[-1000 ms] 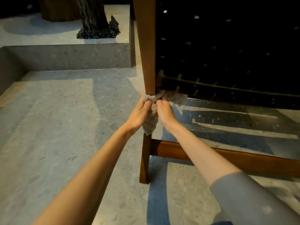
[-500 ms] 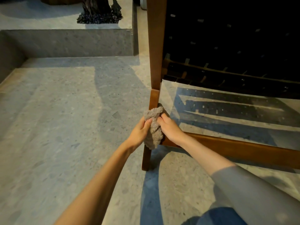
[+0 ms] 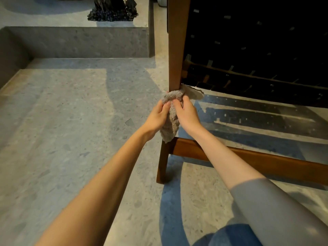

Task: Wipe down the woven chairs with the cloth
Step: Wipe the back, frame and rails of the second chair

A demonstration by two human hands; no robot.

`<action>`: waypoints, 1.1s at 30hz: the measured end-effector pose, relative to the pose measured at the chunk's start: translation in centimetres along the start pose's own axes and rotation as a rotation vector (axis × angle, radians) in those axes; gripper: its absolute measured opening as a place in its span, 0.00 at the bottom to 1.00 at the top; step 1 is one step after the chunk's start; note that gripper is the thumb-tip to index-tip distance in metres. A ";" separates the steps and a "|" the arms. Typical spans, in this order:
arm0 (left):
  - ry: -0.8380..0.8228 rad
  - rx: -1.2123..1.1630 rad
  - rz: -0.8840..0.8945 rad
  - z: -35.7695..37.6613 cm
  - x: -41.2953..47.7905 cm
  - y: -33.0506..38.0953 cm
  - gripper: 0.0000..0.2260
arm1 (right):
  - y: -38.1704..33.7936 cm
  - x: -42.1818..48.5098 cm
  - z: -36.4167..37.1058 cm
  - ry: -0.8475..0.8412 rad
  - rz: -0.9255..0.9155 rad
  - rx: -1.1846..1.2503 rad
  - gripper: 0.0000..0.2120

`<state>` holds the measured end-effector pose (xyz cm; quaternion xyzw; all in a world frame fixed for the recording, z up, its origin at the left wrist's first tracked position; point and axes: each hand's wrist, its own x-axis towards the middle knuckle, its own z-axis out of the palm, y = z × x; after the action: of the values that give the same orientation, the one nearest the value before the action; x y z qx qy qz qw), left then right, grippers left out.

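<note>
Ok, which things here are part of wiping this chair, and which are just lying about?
In the job: cloth, gripped by left hand and right hand; wooden chair leg; black woven panel.
Just there: dark rough object; stone step under it.

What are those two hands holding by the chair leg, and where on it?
The left hand and right hand both grip the grey cloth at its upper part, wrapped round the chair leg; its lower end hangs free.

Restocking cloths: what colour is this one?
Greyish beige, a fluffy cloth; the head view shows it.
</note>
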<state>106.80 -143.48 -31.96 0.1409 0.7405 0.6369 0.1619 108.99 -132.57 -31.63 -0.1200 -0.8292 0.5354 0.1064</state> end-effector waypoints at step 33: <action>0.017 0.157 -0.139 1.0 -11.6 -12.4 0.09 | 6.6 -15.6 6.5 0.147 0.032 -0.261 0.27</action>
<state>117.75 -149.21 -43.67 0.0958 0.7974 0.5654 0.1877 122.33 -140.41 -40.99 -0.1850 -0.8798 0.4143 0.1415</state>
